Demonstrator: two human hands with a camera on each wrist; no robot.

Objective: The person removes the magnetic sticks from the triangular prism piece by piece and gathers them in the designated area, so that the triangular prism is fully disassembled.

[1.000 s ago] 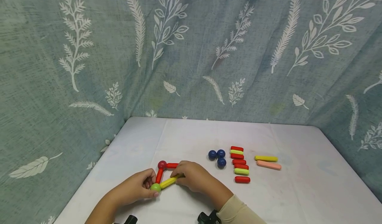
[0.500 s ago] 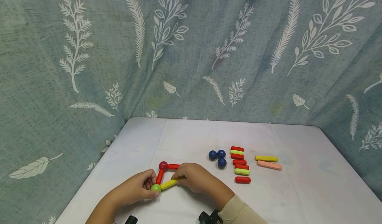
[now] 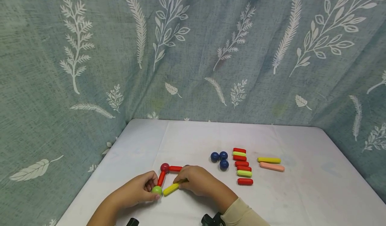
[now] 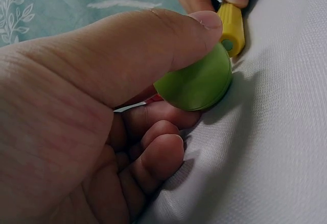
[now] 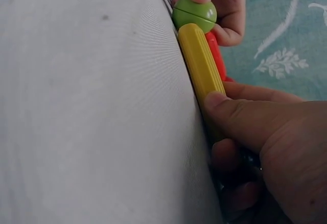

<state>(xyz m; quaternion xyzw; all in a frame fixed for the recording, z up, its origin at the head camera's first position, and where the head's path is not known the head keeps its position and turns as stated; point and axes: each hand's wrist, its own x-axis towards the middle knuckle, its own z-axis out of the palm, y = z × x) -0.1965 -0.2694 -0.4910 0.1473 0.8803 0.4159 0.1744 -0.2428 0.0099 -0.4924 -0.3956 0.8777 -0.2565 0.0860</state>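
Observation:
In the head view my left hand pinches a green ball between thumb and fingers, low over the white cloth. My right hand grips a yellow magnetic rod, whose free end lies just right of the green ball with a thin gap. That rod's end face shows a small round inset in the left wrist view. A red rod runs from the green ball to a red ball. Another red rod goes from there toward my right hand. A dark shiny thing is partly hidden under the right fingers.
Several dark blue balls sit together right of my hands. Beside them is a column of short red and light-green rods. Farther right lie a yellow rod and an orange rod. A patterned curtain surrounds the table.
The yellow rod's near end has come away from the green ball and shifted slightly toward me. My left hand has stayed in place on the ball.

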